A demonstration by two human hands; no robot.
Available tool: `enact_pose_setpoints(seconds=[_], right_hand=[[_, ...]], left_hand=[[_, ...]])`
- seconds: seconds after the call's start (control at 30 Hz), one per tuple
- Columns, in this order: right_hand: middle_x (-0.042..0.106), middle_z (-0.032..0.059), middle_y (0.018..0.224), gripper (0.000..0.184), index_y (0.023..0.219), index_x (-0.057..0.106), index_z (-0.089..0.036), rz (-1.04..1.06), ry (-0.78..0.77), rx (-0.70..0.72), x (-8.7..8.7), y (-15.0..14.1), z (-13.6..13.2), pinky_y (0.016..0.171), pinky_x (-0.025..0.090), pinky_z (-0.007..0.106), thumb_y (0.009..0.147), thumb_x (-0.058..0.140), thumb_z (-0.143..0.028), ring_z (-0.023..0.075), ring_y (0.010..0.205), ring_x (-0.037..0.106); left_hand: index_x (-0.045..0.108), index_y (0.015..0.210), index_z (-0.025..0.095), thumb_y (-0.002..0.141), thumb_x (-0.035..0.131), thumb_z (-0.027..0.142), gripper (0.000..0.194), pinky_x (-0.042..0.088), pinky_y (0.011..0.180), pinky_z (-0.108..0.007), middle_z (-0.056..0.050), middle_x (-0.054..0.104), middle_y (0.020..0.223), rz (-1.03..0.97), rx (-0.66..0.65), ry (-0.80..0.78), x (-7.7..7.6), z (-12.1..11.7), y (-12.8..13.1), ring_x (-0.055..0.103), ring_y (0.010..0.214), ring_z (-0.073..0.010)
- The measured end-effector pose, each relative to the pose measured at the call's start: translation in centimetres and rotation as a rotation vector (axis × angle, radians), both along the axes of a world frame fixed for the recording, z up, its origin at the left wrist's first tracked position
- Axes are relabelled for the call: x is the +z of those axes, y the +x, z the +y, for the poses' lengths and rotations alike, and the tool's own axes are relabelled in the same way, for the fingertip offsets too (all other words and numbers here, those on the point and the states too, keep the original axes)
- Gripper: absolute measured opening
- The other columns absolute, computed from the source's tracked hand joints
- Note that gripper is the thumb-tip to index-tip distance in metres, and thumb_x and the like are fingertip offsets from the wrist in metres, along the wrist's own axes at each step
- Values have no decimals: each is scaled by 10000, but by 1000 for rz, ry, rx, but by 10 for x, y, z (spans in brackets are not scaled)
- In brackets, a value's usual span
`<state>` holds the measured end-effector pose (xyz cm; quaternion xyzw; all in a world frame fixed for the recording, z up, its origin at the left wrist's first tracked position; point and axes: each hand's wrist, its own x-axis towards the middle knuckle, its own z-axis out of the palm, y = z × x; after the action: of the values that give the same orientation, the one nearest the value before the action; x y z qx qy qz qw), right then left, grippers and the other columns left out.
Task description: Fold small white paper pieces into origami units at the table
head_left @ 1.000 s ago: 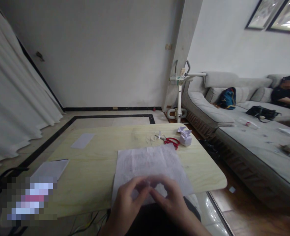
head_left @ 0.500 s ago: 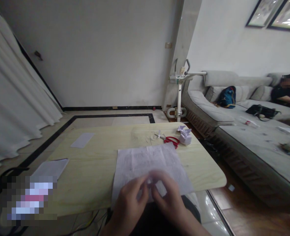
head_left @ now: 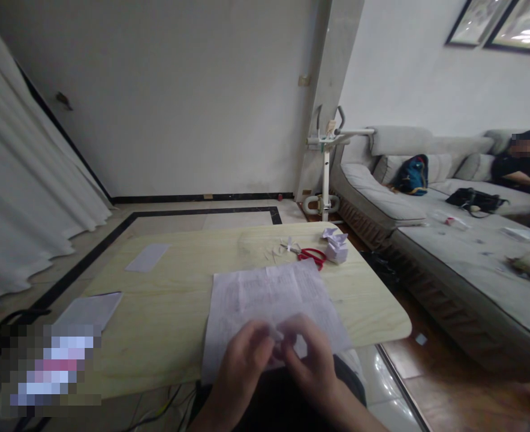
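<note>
My left hand [head_left: 247, 353] and my right hand [head_left: 309, 348] meet at the near edge of the table, both with fingers curled in. Between their fingertips is a small piece of white paper [head_left: 274, 333], mostly covered, so its shape is unclear. Beneath and beyond them lies a large creased printed sheet [head_left: 265, 294], which reaches over the table's near edge. Red-handled scissors [head_left: 313, 255] rest past its far edge, with thin paper strips [head_left: 274, 251] beside the blades. Folded white paper pieces [head_left: 337, 249] sit to the right of the scissors.
The pale wooden table [head_left: 166, 336] also bears a white paper sheet [head_left: 147, 257] at far left and a paper stack [head_left: 89, 311] nearer. A grey sofa [head_left: 454, 264] stands right, with a backpack [head_left: 414, 175], a black bag [head_left: 476, 203] and a seated person [head_left: 519, 171].
The fingers have shifted around the small paper; my left fingers are more curled and a white bit shows above the fingertips. The view has moved slightly.
</note>
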<state>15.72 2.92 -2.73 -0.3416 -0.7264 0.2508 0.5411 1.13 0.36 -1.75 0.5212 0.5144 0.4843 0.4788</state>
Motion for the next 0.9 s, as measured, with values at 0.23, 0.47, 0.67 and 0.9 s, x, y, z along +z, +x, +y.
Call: enact_pose_setpoints(seconds=[0.23, 0.47, 0.67, 0.9], right_hand=[[617, 24, 709, 226, 911, 623, -216, -31, 100, 24, 4, 2, -2, 555, 490, 271, 800, 545, -36, 169, 628, 594], [661, 29, 745, 146, 844, 627, -205, 64, -161, -18, 4, 1, -2, 635, 518, 280, 807, 527, -105, 178, 691, 626], [650, 37, 757, 141, 812, 656, -174, 89, -442, 87, 4, 2, 4, 663, 487, 291, 846, 603, -300, 186, 718, 593], [614, 17, 703, 191, 731, 650, -169, 92, -544, 139, 8, 2, 7, 644, 447, 279, 826, 677, -333, 171, 687, 554]], left_hand=[[625, 854, 197, 826, 619, 505, 309, 569, 643, -251, -3, 683, 747, -69, -40, -110, 8, 0, -4, 677, 705, -171], [661, 879, 173, 819, 650, 437, 271, 563, 629, -265, -21, 717, 730, -105, -71, -126, 10, 2, -9, 697, 666, -182], [690, 877, 189, 847, 617, 353, 181, 562, 704, -281, -43, 762, 829, 173, 22, 20, 2, 3, -10, 712, 775, -205], [707, 874, 220, 884, 597, 359, 177, 550, 724, -268, -17, 767, 837, 334, -24, 87, 3, 1, -15, 712, 807, -199]])
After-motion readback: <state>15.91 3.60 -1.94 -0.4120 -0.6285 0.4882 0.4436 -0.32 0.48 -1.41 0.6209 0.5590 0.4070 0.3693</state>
